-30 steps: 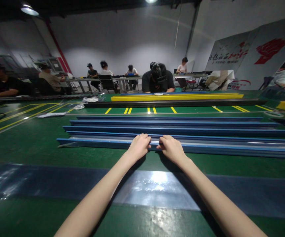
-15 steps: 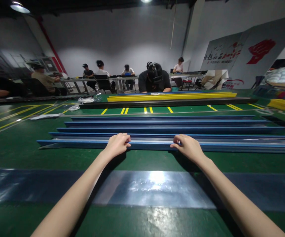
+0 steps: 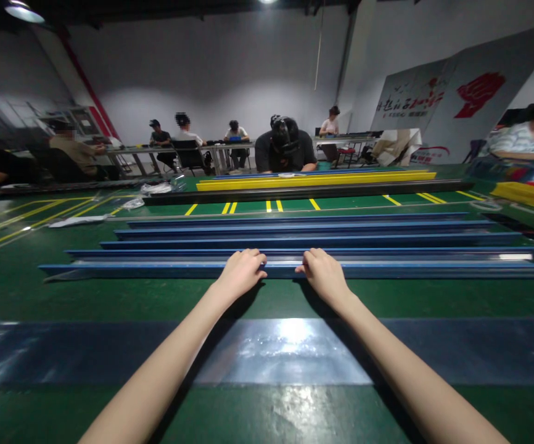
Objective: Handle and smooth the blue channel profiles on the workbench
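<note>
Several long blue rails lie side by side across the green floor in front of me. My left hand (image 3: pixel 242 271) and my right hand (image 3: pixel 322 272) both rest on the nearest blue rail (image 3: pixel 156 270), close together near its middle. The fingers of each hand curl over the rail's top edge and grip it. A second blue rail (image 3: pixel 387 251) lies just beyond it, with further ones behind.
A dark glossy strip (image 3: pixel 40 351) crosses the floor under my forearms. Beyond the blue rails lie a black rail (image 3: pixel 387 187) and a yellow rail (image 3: pixel 341 179). A person in black (image 3: pixel 285 148) bends over them. Others sit at tables (image 3: pixel 169 149) behind and at both sides.
Half a second ago my hands were spread apart on the nearest rail; they have come back close together at its middle. The rail now reaches further left in the view.
</note>
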Demonstrator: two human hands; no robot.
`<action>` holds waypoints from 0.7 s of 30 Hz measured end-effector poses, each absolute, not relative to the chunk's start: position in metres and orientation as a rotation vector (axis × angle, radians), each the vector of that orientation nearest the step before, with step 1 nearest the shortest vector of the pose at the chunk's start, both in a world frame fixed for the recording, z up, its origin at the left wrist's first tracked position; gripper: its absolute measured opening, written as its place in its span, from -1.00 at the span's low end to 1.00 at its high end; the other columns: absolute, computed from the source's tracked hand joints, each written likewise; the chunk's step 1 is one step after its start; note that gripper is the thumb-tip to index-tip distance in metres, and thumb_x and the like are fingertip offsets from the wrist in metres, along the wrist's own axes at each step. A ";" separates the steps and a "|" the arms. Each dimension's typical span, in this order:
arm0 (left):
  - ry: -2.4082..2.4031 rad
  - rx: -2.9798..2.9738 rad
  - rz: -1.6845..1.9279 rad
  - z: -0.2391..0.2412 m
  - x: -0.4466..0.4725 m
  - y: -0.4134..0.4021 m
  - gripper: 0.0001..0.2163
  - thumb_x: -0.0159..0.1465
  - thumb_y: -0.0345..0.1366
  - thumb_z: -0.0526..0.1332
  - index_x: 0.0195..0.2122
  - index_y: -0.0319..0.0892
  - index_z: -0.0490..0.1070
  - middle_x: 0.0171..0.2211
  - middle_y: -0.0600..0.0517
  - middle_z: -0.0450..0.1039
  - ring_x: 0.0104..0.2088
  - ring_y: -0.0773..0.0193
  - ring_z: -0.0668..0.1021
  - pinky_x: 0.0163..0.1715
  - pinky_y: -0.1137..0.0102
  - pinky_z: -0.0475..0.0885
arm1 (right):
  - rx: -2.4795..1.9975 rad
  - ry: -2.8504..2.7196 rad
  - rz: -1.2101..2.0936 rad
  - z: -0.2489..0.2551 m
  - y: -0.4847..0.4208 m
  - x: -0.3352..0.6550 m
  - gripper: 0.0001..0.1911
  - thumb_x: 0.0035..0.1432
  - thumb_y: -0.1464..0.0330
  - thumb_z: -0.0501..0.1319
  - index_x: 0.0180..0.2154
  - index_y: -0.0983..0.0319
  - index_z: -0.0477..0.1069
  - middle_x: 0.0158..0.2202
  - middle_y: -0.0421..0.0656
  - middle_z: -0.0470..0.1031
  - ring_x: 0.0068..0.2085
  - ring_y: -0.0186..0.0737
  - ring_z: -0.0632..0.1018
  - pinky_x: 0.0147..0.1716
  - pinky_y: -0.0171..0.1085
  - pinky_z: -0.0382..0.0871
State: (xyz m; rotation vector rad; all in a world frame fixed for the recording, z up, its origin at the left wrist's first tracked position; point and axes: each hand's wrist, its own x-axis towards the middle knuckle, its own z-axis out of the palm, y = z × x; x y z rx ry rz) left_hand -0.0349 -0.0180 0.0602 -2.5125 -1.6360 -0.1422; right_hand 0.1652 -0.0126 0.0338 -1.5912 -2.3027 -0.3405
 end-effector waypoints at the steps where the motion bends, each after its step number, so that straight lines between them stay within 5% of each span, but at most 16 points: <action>1: -1.608 -2.530 -0.156 0.058 -0.028 -0.017 -0.87 0.14 -0.26 0.20 -0.28 -0.12 0.39 -0.24 0.04 0.44 -0.17 0.20 0.45 -0.24 0.39 0.31 | -1.592 -2.294 -0.345 0.034 -0.013 0.160 -0.83 0.11 0.27 0.13 -0.40 0.25 0.33 -0.36 -0.12 0.42 -0.28 -0.22 0.40 -0.36 -0.30 0.14; 13: -1.556 -2.440 -0.033 0.054 -0.024 -0.009 -0.93 0.13 -0.35 0.12 -0.35 -0.17 0.35 -0.31 -0.01 0.45 -0.27 0.16 0.49 -0.40 0.36 0.27 | -1.619 -2.221 -0.134 0.034 -0.011 0.163 -0.79 0.06 0.18 0.17 -0.44 0.19 0.35 -0.37 -0.22 0.46 -0.28 -0.27 0.43 -0.44 -0.34 0.11; 21: -1.692 -2.349 0.036 0.057 -0.066 -0.010 -0.94 0.15 -0.38 0.10 -0.35 -0.14 0.33 -0.28 0.01 0.42 -0.26 0.20 0.46 -0.42 0.40 0.23 | -1.644 -2.169 -0.311 0.031 -0.009 0.213 -0.79 0.07 0.19 0.16 -0.43 0.20 0.36 -0.38 -0.18 0.45 -0.29 -0.24 0.41 -0.43 -0.33 0.10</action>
